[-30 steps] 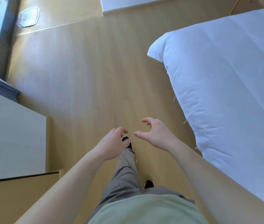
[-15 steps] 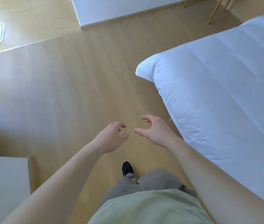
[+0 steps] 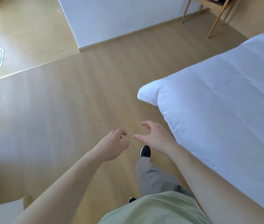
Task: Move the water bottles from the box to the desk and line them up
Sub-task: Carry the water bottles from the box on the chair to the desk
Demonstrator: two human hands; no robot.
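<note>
- Pale wooden plank floor (image 3: 73,110) fills most of your view; no water bottles, box or desk show, so where they are cannot be told.
- Your left hand (image 3: 111,147) and right hand (image 3: 155,137) hang before you, fingers loosely curled, holding nothing.
- Your dark shoe (image 3: 145,151) steps beside the white quilted bed (image 3: 221,110).
- Progress cannot be judged; you seem between carries.
</note>
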